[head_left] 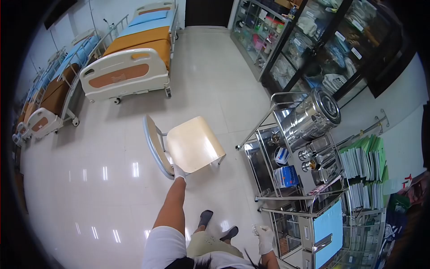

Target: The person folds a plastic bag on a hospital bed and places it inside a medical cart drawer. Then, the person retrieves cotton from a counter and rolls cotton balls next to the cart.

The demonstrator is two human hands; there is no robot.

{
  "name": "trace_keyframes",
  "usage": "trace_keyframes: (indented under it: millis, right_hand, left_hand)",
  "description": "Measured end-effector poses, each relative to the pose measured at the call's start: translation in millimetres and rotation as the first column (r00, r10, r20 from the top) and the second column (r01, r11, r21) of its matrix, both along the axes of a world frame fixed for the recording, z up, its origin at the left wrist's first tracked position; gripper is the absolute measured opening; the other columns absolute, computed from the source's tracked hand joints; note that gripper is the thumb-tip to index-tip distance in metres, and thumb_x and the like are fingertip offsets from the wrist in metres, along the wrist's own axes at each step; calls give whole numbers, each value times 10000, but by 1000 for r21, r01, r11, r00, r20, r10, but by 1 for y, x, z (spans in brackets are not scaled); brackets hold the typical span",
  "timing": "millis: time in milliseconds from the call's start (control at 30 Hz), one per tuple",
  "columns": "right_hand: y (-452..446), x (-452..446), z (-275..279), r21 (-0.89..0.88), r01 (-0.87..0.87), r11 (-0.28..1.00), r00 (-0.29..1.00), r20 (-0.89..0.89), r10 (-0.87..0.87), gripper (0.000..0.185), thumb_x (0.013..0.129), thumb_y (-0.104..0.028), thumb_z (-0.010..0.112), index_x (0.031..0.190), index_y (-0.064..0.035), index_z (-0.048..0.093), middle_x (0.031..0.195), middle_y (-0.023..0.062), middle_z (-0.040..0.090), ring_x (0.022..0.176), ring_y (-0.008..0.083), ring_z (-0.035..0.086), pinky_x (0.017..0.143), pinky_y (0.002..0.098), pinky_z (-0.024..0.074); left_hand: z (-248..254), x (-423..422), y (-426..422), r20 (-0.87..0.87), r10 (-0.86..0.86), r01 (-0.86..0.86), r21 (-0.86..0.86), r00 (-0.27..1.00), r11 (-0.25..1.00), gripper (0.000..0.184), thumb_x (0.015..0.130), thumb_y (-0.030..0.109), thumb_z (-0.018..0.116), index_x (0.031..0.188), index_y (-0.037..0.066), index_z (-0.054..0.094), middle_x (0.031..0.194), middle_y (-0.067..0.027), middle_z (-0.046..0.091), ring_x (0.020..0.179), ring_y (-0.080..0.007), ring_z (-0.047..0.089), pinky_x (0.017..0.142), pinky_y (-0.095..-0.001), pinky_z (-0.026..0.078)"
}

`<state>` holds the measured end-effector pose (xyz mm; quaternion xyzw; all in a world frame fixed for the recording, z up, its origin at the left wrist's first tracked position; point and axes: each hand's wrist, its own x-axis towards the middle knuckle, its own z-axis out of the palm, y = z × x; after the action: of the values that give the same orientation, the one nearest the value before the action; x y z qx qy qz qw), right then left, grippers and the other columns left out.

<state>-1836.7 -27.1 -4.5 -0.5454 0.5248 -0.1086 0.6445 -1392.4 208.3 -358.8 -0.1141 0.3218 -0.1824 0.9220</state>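
Note:
A chair (192,145) with a pale wooden seat and a grey-edged backrest stands on the floor ahead of me. My left hand (178,171), in a white glove, reaches out with a straight arm and grips the near end of the chair's backrest, beside the seat. Low at my right side is my right hand (265,240), also gloved. Its fingers are closed around a small, clear-looking thing (256,229) whose kind I cannot make out. Close to that hand stands a metal trolley (307,224) with a light blue top.
A steel cart (260,179) on the right bears a large lidded canister (309,119), metal trays and blue boxes (285,176). Files (365,157) are stacked beyond it. Hospital beds (116,76) stand at the upper left, glass cabinets (309,45) at the upper right. Tiled floor (107,148) surrounds the chair.

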Motion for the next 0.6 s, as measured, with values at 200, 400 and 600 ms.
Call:
trace_keyframes:
  millis: [200,400,600]
  right_hand:
    - [20,-15,-6,92,28,995,996,83,-36,123,775,-48,675,834,46,620,749,112,630,585,140,572,518,218,449]
    - [6,-45,-34,56,-91,994,990,117,84,128,776,-49,669,853,48,634,756,109,633,573,129,557,525,212,445]
    - [-12,-86,-67,71,-254,965,962,123,244,137,774,-61,660,853,48,639,720,85,627,566,119,541,532,206,441]
  left_hand:
    - [-54,-27,11,45,-24,47,-617,999,786,644,909,492,370,1443,145,271,1483,-61,309,1302,-259,351,1040,-440,299]
    - [-30,-116,11,165,-141,191,-345,976,919,667,896,506,370,1450,153,253,1498,-62,284,1324,-267,322,1044,-452,282]
    - [33,-229,17,117,-271,235,250,955,939,675,878,522,385,1432,148,290,1468,-75,334,1290,-305,345,1031,-479,291]
